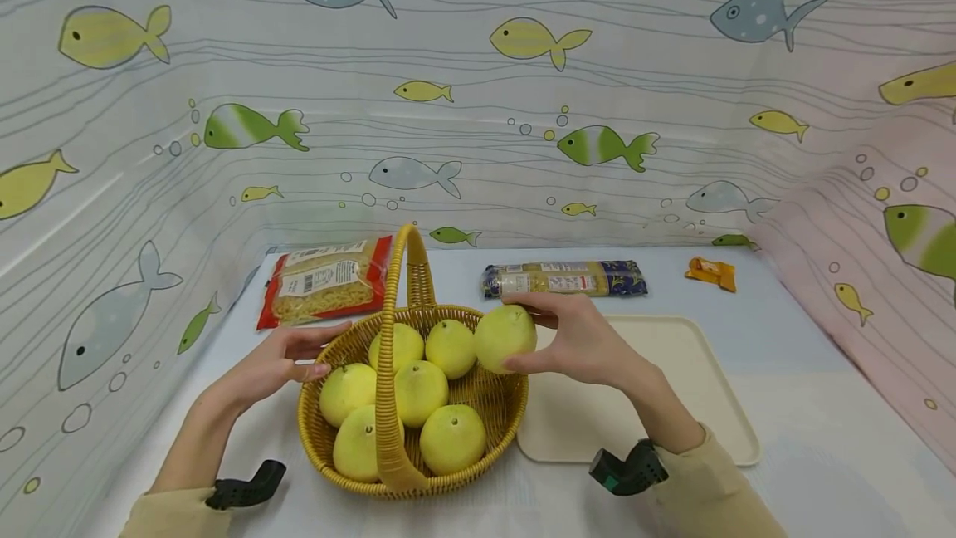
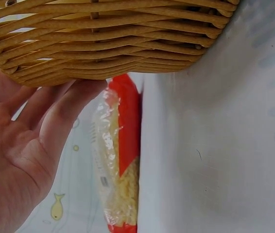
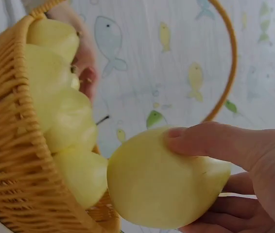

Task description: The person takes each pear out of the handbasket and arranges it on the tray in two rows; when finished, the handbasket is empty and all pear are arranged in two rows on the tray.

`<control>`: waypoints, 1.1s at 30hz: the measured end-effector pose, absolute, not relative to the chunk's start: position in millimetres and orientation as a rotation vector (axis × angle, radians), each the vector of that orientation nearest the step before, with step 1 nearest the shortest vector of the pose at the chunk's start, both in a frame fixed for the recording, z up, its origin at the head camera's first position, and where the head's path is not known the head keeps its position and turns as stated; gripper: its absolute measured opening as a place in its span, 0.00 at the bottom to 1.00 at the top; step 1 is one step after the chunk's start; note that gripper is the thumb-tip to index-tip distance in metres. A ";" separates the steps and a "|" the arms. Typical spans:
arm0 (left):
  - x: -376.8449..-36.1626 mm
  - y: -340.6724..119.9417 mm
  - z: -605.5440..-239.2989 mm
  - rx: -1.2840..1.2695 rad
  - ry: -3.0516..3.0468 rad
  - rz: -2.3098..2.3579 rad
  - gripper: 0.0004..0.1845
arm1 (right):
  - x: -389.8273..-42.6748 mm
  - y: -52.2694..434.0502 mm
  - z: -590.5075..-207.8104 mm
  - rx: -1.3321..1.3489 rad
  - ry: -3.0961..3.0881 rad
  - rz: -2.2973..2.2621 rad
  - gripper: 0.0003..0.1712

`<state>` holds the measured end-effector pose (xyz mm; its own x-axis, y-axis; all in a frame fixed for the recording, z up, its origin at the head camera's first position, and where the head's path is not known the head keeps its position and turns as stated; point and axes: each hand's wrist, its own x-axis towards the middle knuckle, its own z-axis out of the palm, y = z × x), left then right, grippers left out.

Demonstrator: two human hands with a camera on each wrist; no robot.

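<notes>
From the head, the right hand [image 1: 575, 339] holds a yellow-green fruit [image 1: 504, 340] at the right edge of the basket [image 1: 499, 397], where six more fruits [image 1: 421, 393] sit. By the left wrist, the left hand [image 2: 25, 141] touches the basket's side with loose fingers, near a red pasta bag [image 2: 129, 126]. By the right wrist, thumb and fingers grip the fruit, and the basket's handle [image 3: 232, 58] curves behind.

Left wrist view crops basket [image 2: 108, 43]; bag lettering [image 1: 332, 274] seems blurred.
</notes>
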<state>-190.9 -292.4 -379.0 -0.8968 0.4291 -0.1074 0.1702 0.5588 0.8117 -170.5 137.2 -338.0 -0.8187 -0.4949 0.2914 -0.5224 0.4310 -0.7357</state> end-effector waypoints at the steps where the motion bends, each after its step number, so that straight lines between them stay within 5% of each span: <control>1: -190.7 -292.5 -378.9 0.494 2.503 1.256 0.35 | -170.6 139.6 -336.5 0.921 -2.636 1.380 0.39; 33: -190.8 -292.3 -379.6 0.520 2.479 1.288 0.35 | -192.8 161.5 -346.8 0.630 -2.586 1.354 0.37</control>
